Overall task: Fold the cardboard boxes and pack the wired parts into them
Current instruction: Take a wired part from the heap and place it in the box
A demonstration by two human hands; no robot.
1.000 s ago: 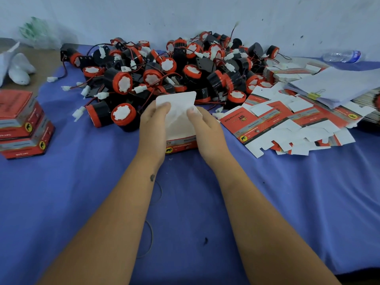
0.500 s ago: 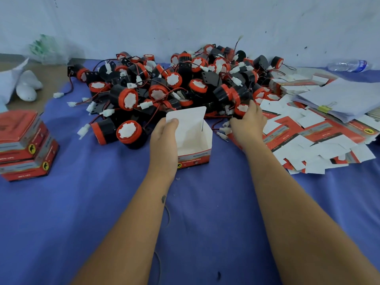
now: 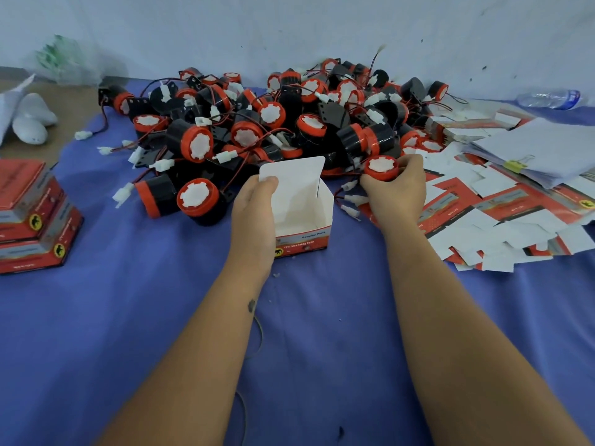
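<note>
Box (image 3: 299, 201) open-topped on the blue table (image 3: 161, 317), lid flap standing up at the back, white inside, red printed front facing me. My left hand (image 3: 254, 214) grips its left wall, thumb hooked over the top edge, fingers hidden behind the wall. Nothing visible inside the box.

My right hand (image 3: 394, 191) is just right of the box, fingers curled round one wired part (image 3: 381, 169): black body, red rim, white face pointing up toward me. It sits at the near edge of the pile, apart from the box. Cannot tell whether it is lifted clear of the pile. White connectors (image 3: 352, 199) on red and black leads lie just under that hand, between it and the box.

Pile of wired parts (image 3: 273, 117) fills the table behind the box, up to the wall (image 3: 289, 27), leads tangled. One part (image 3: 198, 199) lies on its side just left of the box, near my left hand.

Flat box blanks (image 3: 502, 220) spread in a loose heap on the right, red print and white backs mixed, some under my right wrist. Stack of white papers (image 3: 547, 152) with a yellow binder clip (image 3: 516, 165) lies behind them. Clear bottle (image 3: 550, 98) lies on its side far right, near the wall.

Two finished boxes (image 3: 32, 217) stacked at the left edge, well apart from the open one. White objects (image 3: 32, 120) and a crumpled plastic bag (image 3: 61, 59) sit far left, off the blue cover.
</note>
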